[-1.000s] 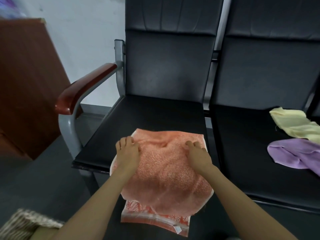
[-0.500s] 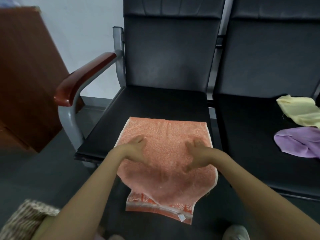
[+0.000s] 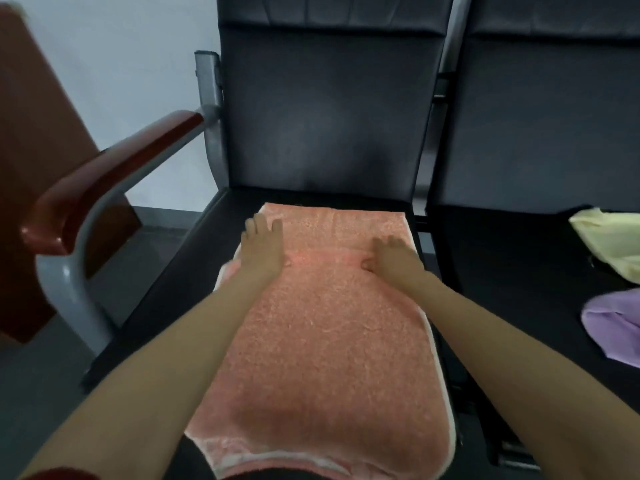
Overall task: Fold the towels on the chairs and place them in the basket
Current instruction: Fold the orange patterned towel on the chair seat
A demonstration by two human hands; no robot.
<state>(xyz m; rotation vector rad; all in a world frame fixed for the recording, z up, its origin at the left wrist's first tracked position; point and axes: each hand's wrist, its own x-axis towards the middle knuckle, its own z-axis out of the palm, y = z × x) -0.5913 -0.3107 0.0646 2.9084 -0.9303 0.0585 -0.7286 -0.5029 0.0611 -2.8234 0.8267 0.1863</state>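
An orange towel (image 3: 329, 334) lies spread flat along the black seat of the left chair (image 3: 207, 258), its far edge close to the backrest and its near end hanging over the front. My left hand (image 3: 261, 247) presses flat on the towel's far left part with fingers straight. My right hand (image 3: 391, 259) rests flat on its far right part, fingers extended. A yellow towel (image 3: 609, 240) and a purple towel (image 3: 616, 323) lie crumpled on the right chair's seat. The basket is out of view.
A red-brown wooden armrest (image 3: 110, 181) on a grey metal frame stands to the left of the seat. A brown wooden cabinet (image 3: 31, 188) stands further left against the pale wall. Dark grey floor lies below.
The towel has been pushed back and spread toward the backrest. Both hands slid forward over it, and the view moved closer; the basket corner at lower left has left the frame.
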